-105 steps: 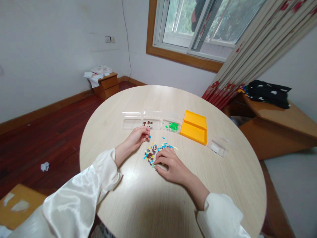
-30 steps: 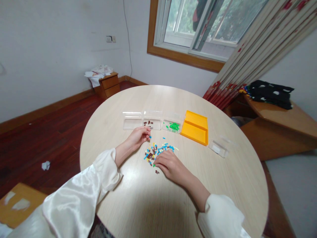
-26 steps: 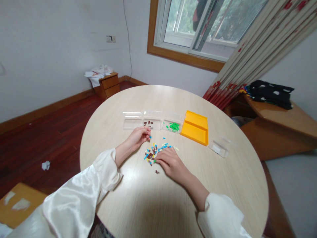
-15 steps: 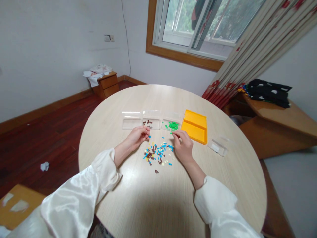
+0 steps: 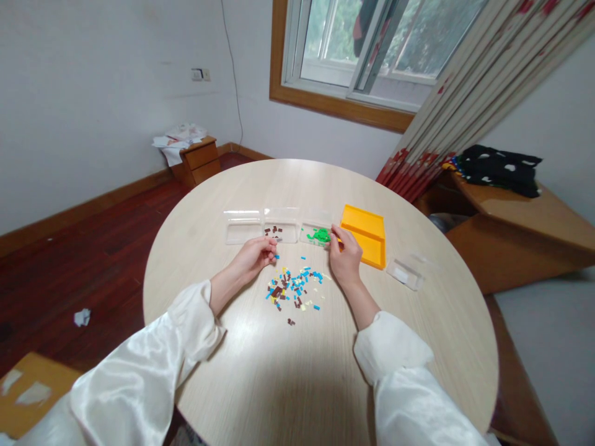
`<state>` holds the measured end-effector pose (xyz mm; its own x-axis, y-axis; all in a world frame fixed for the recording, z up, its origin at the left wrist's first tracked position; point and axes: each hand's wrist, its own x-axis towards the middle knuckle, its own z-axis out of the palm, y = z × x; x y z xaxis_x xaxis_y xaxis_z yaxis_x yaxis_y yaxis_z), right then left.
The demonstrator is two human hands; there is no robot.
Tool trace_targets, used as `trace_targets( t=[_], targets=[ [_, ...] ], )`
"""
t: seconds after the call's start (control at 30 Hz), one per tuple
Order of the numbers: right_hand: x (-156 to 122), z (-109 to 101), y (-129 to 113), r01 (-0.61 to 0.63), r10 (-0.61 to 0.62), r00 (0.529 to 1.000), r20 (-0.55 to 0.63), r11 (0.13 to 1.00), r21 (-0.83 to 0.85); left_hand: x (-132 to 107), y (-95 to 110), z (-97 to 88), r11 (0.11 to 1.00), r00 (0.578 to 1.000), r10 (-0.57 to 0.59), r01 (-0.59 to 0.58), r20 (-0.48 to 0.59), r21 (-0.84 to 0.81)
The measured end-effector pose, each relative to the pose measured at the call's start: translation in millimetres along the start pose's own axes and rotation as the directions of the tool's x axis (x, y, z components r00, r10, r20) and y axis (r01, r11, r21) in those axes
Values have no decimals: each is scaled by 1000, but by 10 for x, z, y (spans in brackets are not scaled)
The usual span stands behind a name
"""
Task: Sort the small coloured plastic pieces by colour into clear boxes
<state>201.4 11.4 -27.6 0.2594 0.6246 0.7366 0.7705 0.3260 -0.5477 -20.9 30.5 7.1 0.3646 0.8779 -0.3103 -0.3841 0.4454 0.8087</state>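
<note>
My left hand (image 5: pixel 258 254) is closed, fingers curled together, at the front of the middle clear box. Whatever it may hold is hidden; a small blue brick (image 5: pixel 277 256) shows right by its fingers. Over the right end of another clear box (image 5: pixel 304 240) is my right hand (image 5: pixel 346 253), thumb and forefinger slightly apart beside a heap of green bricks (image 5: pixel 320 235). No piece can be made out between those fingertips. Between the hands lies a loose pile of small blue, brown, yellow and cream bricks (image 5: pixel 297 286).
The middle clear box (image 5: pixel 290 234) contains several brown bricks (image 5: pixel 274 231). To its left stands another clear box (image 5: pixel 237 234). A yellow two-part tray (image 5: pixel 372 254) and a small clear case (image 5: pixel 404 275) are on the right of the round table (image 5: pixel 260 371).
My right hand has moved up and forward from beside the pile to the green bricks' box. The green brick formerly in its fingertips no longer shows there. My left hand stays put.
</note>
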Motion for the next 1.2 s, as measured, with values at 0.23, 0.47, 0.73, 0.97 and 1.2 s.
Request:
trace_targets(
  t=[0.23, 0.47, 0.73, 0.97, 1.2],
  targets=[
    [-17, 16, 64, -7, 6, 999, 49, 1000, 19, -13, 12, 14, 1000, 1000, 6, -6, -5, 6],
    [1, -32, -59, 84, -87, 993, 79, 996, 37, -29, 45, 34, 962, 983, 177, -160, -56, 222],
    [-75, -41, -227, 197, -220, 930, 295, 975, 105, -12, 65, -34, 562, 875, 473, -389, 102, 730],
    [-103, -25, -282, 247, -268, 849, 456, 963, 107, -28, 6, -87, 368, 863, 422, -444, 279, 817],
    [-101, -12, -254, 222, -241, 824, 513, 970, 98, -4, -44, -140, 310, 865, 396, -443, 310, 841]
  ],
)
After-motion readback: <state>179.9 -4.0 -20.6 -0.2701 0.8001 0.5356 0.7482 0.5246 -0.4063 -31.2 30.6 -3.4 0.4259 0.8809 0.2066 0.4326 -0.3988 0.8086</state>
